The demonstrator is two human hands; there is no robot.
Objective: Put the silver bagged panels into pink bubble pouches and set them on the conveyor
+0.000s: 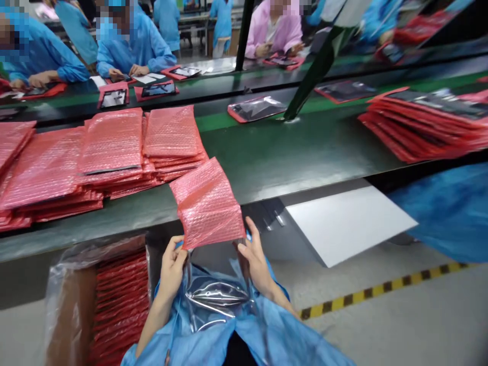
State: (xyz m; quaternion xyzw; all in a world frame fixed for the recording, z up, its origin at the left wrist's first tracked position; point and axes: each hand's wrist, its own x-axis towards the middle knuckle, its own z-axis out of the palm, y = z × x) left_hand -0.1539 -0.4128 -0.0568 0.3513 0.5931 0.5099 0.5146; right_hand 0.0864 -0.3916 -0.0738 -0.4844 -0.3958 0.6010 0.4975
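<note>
A pink bubble-wrap bag [209,208] is stretched between my two hands, above the workbench's near edge. My left hand [173,267] pinches its lower left corner between thumb and fingers. At the lower right corner, my right hand [257,254] grips with the thumb in front and the fingers behind. A clear plastic sheet or sleeve [217,295] hangs from the bag's lower edge toward my lap; whether it is joined to the bag, I cannot tell. Stacks of similar pink bubble bags [171,132] lie on the bench just beyond my left hand.
A plastic-lined carton [68,310] packed with red bags stands at lower left. White board [351,223] juts out at right. Flat packed items [257,108] lie on the green conveyor [217,122], beside a dark slanted post [316,76]. Co-workers sit opposite; a blue sleeve [450,208] is at right.
</note>
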